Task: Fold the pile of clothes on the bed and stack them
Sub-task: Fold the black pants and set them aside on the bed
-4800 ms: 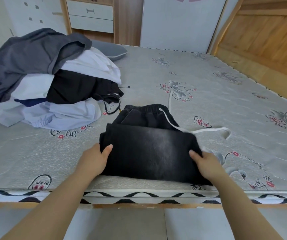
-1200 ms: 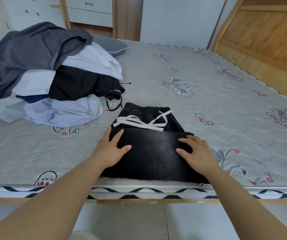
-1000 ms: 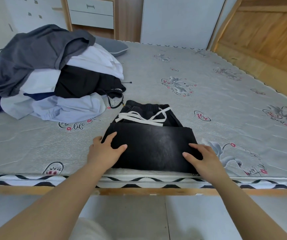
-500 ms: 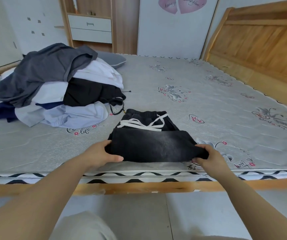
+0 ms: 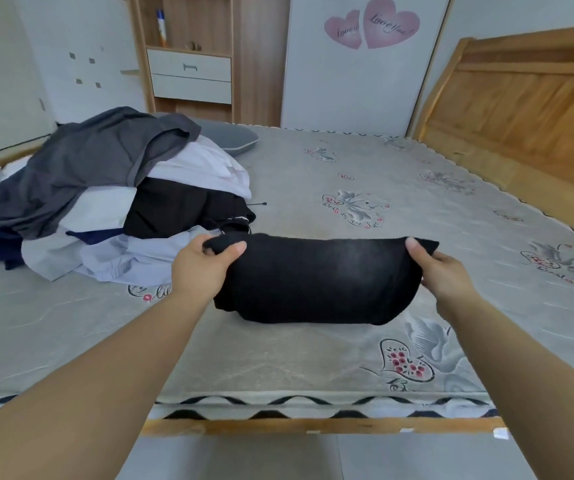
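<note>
Both hands, left hand (image 5: pixel 205 263) and right hand (image 5: pixel 443 271), pinch the folded black fabric garment (image 5: pixel 316 278) at its upper corners. Keep it level, and lower it flat onto the grey patterned mattress (image 5: pixel 313 358).

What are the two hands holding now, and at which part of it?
Both hold the folded black pants: the left hand pinches its upper left corner, the right hand its upper right corner.

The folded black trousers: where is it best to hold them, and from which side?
Hold the folded black trousers at their two upper corners, coming from the near side, as the left hand and right hand do; probably this keeps the hanging bundle from unfolding.
</note>
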